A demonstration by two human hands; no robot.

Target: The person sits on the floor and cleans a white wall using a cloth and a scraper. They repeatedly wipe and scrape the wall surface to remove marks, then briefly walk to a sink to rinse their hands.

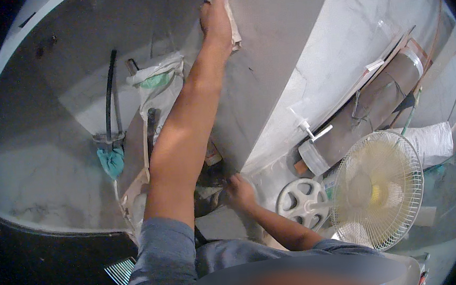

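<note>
Under the left hand (217, 23), high against a smooth grey surface (272, 26), is a pale cloth (235, 32). The left hand grips it, palm side toward the surface, though the ends of the fingers are hard to see at the upper edge. Well below and slightly to the right of it, the right hand (240, 192) is blurred, its fingers seemingly bent, near a dark jumble of things; whether it holds anything I cannot tell.

Beside the left forearm, on its left, stands a white sack (171, 66) with a loose, crumpled mouth and a green patch near the top; its contents are hidden. Farther left of that forearm, a dark rod (110, 93) rises above a bunched teal piece of cloth or plastic (111, 161). Well to the right of the right hand, partly behind the white fan (373, 190), is another sack, a pale woven one (434, 145), and what it holds does not show. Nearer that hand is a white wheel-like part (301, 203) with rounded openings. Up and to its right, a long brown roll (385, 98) leans at a slant, a clear covering at its lower end.

The cloth is off-white, rumpled, with uneven edges; it shows on both sides of the left hand, which covers its middle.
</note>
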